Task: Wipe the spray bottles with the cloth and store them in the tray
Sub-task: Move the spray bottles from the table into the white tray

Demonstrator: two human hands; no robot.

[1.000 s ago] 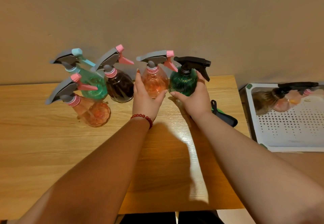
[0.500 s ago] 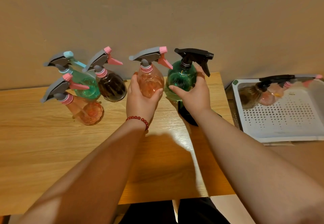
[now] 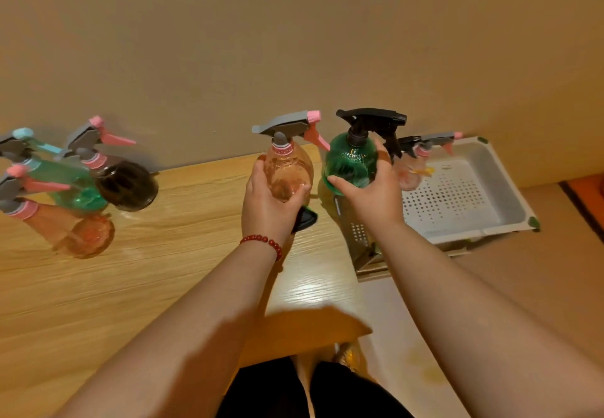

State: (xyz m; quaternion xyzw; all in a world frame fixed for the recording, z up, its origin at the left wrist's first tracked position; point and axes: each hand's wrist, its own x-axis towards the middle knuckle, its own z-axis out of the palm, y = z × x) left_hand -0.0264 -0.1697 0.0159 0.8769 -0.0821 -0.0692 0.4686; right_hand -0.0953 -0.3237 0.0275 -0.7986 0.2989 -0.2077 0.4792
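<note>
Tray (image 3: 505, 188) lies to right of the 2 hands | right hand (image 3: 372, 195) grips green bottle (image 3: 349, 164), upright, just left of tray, nearer | left hand (image 3: 266, 205) grips pink bottle (image 3: 289, 169), upright, farther left of tray | likely green goes in before pink

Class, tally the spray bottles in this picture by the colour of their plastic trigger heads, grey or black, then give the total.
Grey plastic trigger heads: 5
Black plastic trigger heads: 2
Total: 7
</note>
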